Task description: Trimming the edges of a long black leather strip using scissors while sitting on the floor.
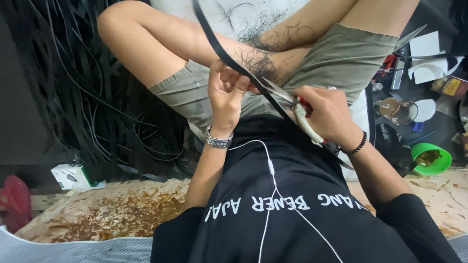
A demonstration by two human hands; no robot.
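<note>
I sit cross-legged and look down at my lap. My left hand (226,92), with a metal watch on the wrist, pinches a long black strip (214,40) that runs up and to the left from my fingers. My right hand (325,111), with a dark bead bracelet on the wrist, grips a pair of scissors (282,92) with pale taped handles. Its blades point left and meet the strip just beside my left fingers. Thin black shavings (257,54) lie on my legs and shorts.
A tangle of black strips and cords (95,85) is heaped at the left. A small white box (73,176) and a red object (13,201) lie at the lower left. At the right are a green bowl (430,158), a glass jar (393,109), white papers (428,57) and other scissors (409,38).
</note>
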